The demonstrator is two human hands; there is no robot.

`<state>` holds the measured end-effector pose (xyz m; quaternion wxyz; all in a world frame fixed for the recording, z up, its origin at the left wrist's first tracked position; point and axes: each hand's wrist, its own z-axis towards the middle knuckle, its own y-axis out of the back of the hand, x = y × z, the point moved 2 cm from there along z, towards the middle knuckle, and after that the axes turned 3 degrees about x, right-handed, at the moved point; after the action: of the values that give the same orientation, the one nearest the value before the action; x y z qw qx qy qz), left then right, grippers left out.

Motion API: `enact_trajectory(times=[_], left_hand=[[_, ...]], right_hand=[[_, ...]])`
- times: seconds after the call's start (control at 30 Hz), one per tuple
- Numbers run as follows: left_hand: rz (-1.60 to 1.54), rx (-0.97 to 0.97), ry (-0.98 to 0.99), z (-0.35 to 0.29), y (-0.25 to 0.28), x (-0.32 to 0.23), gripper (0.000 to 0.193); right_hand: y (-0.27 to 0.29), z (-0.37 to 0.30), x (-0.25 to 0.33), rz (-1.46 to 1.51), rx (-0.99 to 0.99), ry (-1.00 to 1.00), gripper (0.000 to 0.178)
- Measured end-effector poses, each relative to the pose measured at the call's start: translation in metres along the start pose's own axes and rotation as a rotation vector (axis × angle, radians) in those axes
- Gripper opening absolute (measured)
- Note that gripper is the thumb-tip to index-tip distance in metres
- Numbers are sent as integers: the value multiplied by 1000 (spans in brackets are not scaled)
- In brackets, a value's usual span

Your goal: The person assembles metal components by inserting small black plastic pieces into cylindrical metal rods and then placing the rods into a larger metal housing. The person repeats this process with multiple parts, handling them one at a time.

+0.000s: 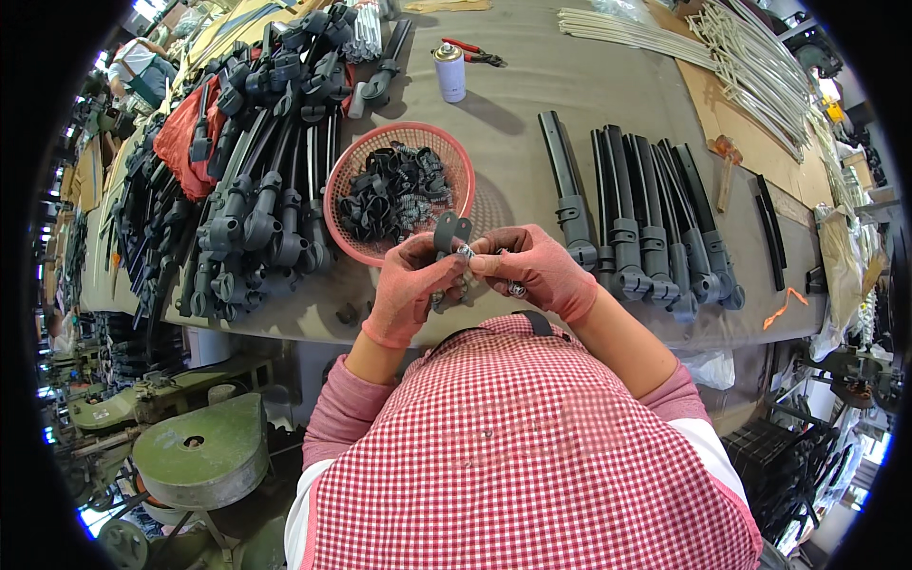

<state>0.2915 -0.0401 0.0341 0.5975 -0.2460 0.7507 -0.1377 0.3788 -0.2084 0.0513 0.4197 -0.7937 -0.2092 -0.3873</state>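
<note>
Both my hands wear pink gloves with darkened fingertips and meet above the table's near edge. My left hand (408, 285) is closed on a dark grey plastic clip (450, 231) with two rounded lugs pointing up. Fingers of my right hand (541, 271) pinch a small shiny metal piece, apparently a spring (466, 251), against the clip. More small metal bits (516, 288) show in the curl of my right fingers. Just beyond my hands stands a pink mesh basket (334, 211) with many dark plastic clips (394, 190) and springs in it.
Dark tubes with plastic joints lie piled at left (256, 218) and in a row at right (655, 218). Farther back are a spray can (450, 74), red-handled pliers (475, 51) and thin metal rods (750, 76). A hammer (726, 171) lies right; a green machine (199, 451) stands lower left.
</note>
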Motion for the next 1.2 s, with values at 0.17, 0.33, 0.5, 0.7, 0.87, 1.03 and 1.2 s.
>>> enact_trajectory(times=[0.17,0.33,0.5,0.7,0.87,1.03,1.2], left_hand=[[-69,-4,-29,-1,-2,1,15],[-91,-123,-62,-1,-6,6,18],[-183,-178,-1,-4,-9,9,17],[-147,-216,-82,-6,-13,7,12],[25,-195,-95,-6,-21,8,18],[343,-104,-228,-6,-20,13,22],[319,-5,-168,-12,-9,29,15]], right_hand=[[-8,0,-6,196,-22,-17,22],[-10,3,-7,-250,-247,393,20],[-3,7,-11,234,-3,221,24],[-11,3,-6,42,-112,249,25],[-5,3,-8,45,-206,193,17],[4,3,-2,-627,-248,403,18],[15,-4,-12,-259,-172,44,20]])
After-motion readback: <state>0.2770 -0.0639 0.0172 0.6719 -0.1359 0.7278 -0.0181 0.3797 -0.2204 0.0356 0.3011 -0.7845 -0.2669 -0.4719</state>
